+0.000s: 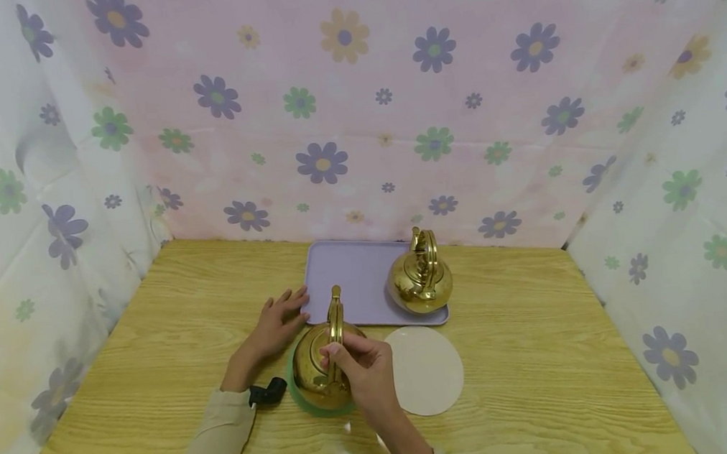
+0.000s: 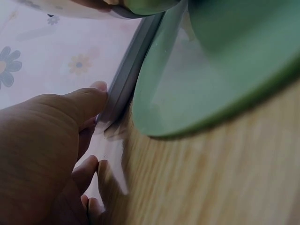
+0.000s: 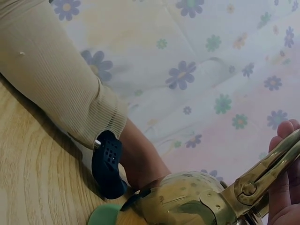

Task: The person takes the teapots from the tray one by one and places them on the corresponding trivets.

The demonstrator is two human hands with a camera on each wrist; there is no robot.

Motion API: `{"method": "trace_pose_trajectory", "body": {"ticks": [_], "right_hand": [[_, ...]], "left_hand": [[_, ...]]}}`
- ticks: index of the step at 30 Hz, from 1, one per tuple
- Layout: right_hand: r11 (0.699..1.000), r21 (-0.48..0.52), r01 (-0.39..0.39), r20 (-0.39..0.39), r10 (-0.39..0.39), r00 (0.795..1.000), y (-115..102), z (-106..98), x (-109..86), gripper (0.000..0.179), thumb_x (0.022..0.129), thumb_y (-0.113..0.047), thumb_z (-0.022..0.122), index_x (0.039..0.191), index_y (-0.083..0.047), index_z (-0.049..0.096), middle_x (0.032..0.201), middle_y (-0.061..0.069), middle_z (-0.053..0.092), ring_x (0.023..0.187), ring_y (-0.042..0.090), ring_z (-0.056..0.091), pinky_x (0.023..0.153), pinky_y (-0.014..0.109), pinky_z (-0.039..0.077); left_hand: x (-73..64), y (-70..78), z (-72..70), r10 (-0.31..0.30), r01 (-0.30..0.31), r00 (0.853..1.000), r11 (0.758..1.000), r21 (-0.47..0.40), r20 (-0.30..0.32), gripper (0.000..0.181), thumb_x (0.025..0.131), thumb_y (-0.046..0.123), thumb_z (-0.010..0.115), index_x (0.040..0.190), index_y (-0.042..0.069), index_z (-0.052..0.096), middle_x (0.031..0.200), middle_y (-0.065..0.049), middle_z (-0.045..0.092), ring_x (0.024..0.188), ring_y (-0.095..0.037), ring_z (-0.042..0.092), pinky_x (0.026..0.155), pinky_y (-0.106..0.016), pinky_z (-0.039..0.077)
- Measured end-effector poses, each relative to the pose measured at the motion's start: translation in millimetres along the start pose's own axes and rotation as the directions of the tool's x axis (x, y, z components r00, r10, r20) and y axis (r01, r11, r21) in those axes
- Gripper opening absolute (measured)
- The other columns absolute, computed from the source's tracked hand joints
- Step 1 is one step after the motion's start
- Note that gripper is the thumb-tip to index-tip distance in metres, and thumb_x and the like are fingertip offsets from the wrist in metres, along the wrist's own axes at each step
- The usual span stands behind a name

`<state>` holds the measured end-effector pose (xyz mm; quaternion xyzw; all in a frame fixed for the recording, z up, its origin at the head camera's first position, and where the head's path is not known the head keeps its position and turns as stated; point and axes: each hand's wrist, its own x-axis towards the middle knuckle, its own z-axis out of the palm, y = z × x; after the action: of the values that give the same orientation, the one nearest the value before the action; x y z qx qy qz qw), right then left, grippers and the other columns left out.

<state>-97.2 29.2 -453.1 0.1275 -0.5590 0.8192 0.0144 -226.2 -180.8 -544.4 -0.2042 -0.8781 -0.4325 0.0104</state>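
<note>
My right hand [image 1: 370, 374] grips the upright handle of a brass kettle [image 1: 315, 382], thumb and fingers round it. That kettle is over a round green mat [image 1: 297, 398]; I cannot tell whether it touches the mat. In the left wrist view, bare green mat [image 2: 173, 103] shows below the kettle's curved side [image 2: 150, 5]. My left hand [image 1: 275, 328] lies at the left edge of a lilac tray [image 1: 355, 278], its fingers extended and the thumb touching the rim [image 2: 124, 79]. A second brass kettle [image 1: 408, 288] stands on the tray's right end.
A round cream mat [image 1: 428, 373] lies right of the green one, in front of the tray. All this is on a wood-grain table [image 1: 530, 356]. Flower-print curtains [image 1: 386, 110] enclose the back and both sides. Dark wrist devices [image 1: 268, 392] sit at my cuffs.
</note>
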Motion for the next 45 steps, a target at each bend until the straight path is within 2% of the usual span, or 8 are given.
{"method": "trace_pose_trajectory", "body": {"ticks": [7,16,18,23,25,31,36,45], "right_hand": [[1.000,-0.002,0.015,0.030,-0.015,0.999,2.7,3.7,-3.3,0.032,0.097,0.002,0.063,0.111,0.030,0.058,0.083,-0.008,0.074,0.072,0.004,0.069,0.070,0.019,0.059],[1.000,-0.024,0.021,0.034,-0.020,0.999,4.5,4.7,-3.0,0.028,0.096,0.004,0.063,0.111,0.028,0.060,0.084,-0.005,0.074,0.074,0.005,0.070,0.071,0.021,0.060],[0.999,-0.034,0.019,0.028,-0.018,0.999,4.4,4.9,-3.1,0.027,0.096,0.005,0.062,0.110,0.028,0.061,0.085,0.004,0.075,0.074,0.006,0.070,0.071,0.022,0.061],[0.998,-0.051,0.020,0.012,-0.019,1.000,3.5,5.8,-4.2,0.026,0.096,0.005,0.063,0.112,0.025,0.063,0.089,0.040,0.066,0.072,0.007,0.070,0.070,0.022,0.060],[0.998,-0.050,0.025,0.012,-0.024,1.000,2.9,6.3,-4.5,0.028,0.096,0.003,0.063,0.112,0.025,0.062,0.090,0.046,0.062,0.072,0.007,0.070,0.070,0.022,0.060],[0.998,-0.053,0.038,0.005,-0.038,0.999,1.6,8.8,-5.0,0.029,0.097,0.000,0.065,0.110,0.025,0.063,0.087,0.042,0.064,0.072,0.008,0.069,0.069,0.022,0.060],[0.996,-0.076,0.041,-0.010,-0.042,0.999,-0.4,10.8,-5.9,0.027,0.097,-0.001,0.065,0.108,0.024,0.065,0.088,0.046,0.061,0.071,0.008,0.068,0.069,0.022,0.059],[0.997,-0.078,0.006,-0.029,-0.008,1.000,-0.7,11.2,-6.6,0.028,0.097,-0.002,0.065,0.109,0.023,0.066,0.090,0.045,0.062,0.071,0.008,0.069,0.070,0.023,0.060]], "left_hand": [[-0.9,-0.3,-0.4,0.005,-0.005,1.000,1.000,-0.006,0.001,0.048,0.100,0.013,0.063,0.142,-0.008,0.053,0.156,-0.018,0.043,0.149,-0.050,0.026,0.120,-0.069,0.001],[-0.3,-1.4,-0.3,0.009,-0.009,1.000,1.000,0.001,-0.006,0.047,0.100,0.012,0.064,0.142,-0.008,0.053,0.156,-0.019,0.043,0.149,-0.051,0.026,0.119,-0.070,0.002],[-0.1,-1.1,-0.2,0.007,-0.007,1.000,1.000,0.004,-0.004,0.048,0.100,0.013,0.063,0.142,-0.008,0.053,0.156,-0.019,0.043,0.149,-0.050,0.026,0.120,-0.069,0.002],[0.1,1.0,0.1,0.000,0.000,1.000,1.000,-0.001,0.006,0.048,0.101,0.013,0.063,0.143,-0.007,0.052,0.157,-0.018,0.042,0.150,-0.049,0.025,0.121,-0.068,0.001],[-0.1,1.8,0.2,0.005,-0.005,1.000,1.000,0.002,0.004,0.048,0.101,0.013,0.062,0.143,-0.008,0.052,0.157,-0.019,0.042,0.149,-0.050,0.025,0.120,-0.069,0.001],[-0.5,1.3,0.3,0.015,-0.014,1.000,1.000,0.010,-0.009,0.047,0.101,0.014,0.063,0.142,-0.008,0.053,0.156,-0.019,0.043,0.148,-0.052,0.026,0.119,-0.071,0.003],[-0.3,1.6,-0.1,0.018,-0.018,1.000,1.000,0.011,-0.012,0.047,0.101,0.014,0.063,0.142,-0.008,0.054,0.156,-0.019,0.043,0.149,-0.051,0.026,0.119,-0.071,0.003],[-0.9,2.8,-0.8,0.007,-0.006,1.000,1.000,0.014,-0.007,0.047,0.101,0.014,0.063,0.142,-0.007,0.053,0.156,-0.019,0.043,0.149,-0.051,0.025,0.119,-0.071,0.003]]}}
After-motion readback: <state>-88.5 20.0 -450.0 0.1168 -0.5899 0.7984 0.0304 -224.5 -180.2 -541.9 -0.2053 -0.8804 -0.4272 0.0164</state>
